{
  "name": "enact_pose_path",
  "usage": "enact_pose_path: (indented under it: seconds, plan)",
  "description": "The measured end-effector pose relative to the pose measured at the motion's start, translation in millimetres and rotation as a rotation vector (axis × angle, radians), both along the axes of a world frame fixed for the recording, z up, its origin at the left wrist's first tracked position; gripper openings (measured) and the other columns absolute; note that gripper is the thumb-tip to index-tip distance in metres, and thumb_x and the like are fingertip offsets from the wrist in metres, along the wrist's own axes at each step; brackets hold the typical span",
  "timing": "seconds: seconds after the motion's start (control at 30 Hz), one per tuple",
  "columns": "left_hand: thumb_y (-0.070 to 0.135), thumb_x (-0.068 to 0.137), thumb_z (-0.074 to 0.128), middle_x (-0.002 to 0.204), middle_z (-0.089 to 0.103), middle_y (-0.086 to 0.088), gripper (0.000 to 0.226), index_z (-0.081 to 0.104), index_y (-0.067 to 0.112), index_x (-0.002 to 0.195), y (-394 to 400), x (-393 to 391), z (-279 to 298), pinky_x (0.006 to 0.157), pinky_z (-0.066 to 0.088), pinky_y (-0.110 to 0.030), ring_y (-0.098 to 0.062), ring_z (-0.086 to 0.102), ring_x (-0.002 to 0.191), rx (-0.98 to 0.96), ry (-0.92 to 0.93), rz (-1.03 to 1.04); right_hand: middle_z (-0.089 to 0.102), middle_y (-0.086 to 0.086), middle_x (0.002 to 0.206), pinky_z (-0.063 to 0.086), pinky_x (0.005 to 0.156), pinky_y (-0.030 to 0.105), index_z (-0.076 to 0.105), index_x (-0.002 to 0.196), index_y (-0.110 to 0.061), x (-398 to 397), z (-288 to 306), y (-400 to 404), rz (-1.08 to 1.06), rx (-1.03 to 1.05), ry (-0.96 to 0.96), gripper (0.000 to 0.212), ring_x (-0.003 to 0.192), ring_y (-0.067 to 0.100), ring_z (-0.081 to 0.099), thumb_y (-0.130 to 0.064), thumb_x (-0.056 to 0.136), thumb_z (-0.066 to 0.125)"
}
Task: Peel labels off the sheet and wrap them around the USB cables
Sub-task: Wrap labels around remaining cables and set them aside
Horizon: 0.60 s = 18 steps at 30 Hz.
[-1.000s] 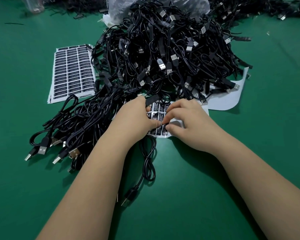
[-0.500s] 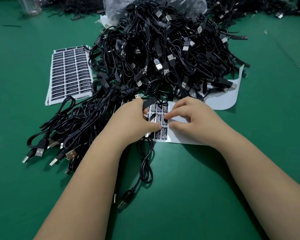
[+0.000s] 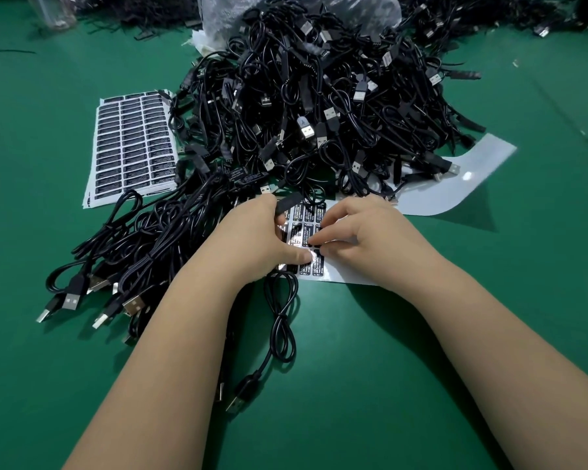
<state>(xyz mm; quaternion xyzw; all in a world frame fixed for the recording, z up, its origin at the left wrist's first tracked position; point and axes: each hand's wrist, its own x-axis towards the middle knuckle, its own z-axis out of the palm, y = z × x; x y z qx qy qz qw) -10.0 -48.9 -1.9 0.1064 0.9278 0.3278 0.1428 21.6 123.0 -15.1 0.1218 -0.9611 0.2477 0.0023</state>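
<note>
Two bare forearms reach in from the bottom edge, one on each side. No sleeve shows on either; both are uncovered from the frame's edge to the wrist. The left hand point(image 3: 258, 240) and the right hand point(image 3: 357, 237) wear no gloves, rings, watch or bands. The fingernails are short and unpainted where they show.
</note>
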Motion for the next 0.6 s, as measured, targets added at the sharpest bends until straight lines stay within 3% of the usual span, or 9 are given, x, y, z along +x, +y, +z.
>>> enact_pose_path:
  seconds: [0.4, 0.6]
  plan:
    - [0.035, 0.065, 0.086, 0.067, 0.047, 0.009, 0.047, 0.043, 0.022, 0.080, 0.7, -1.1, -1.5, 0.050, 0.031, -0.023, -0.008, 0.043, 0.054, 0.003, -0.004, 0.009, 0.064, -0.009, 0.103, 0.031, 0.085, 0.023, 0.077, 0.093, -0.031, -0.9, 3.4, -4.9, 0.020, 0.036, 0.035, 0.018, 0.103, 0.023, 0.048, -0.020, 0.085, 0.066]
    - [0.036, 0.064, 0.086, 0.067, 0.046, 0.011, 0.046, 0.045, 0.024, 0.080, -0.9, -1.5, -1.0, 0.047, 0.030, -0.019, -0.006, 0.042, 0.054, 0.025, -0.004, 0.011, 0.057, -0.008, 0.106, 0.031, 0.091, 0.025, 0.075, 0.095, -0.026, 1.7, 3.8, -1.9, 0.056, 0.000, -0.006, 0.013, 0.107, 0.017, 0.043, -0.024, 0.088, 0.064]
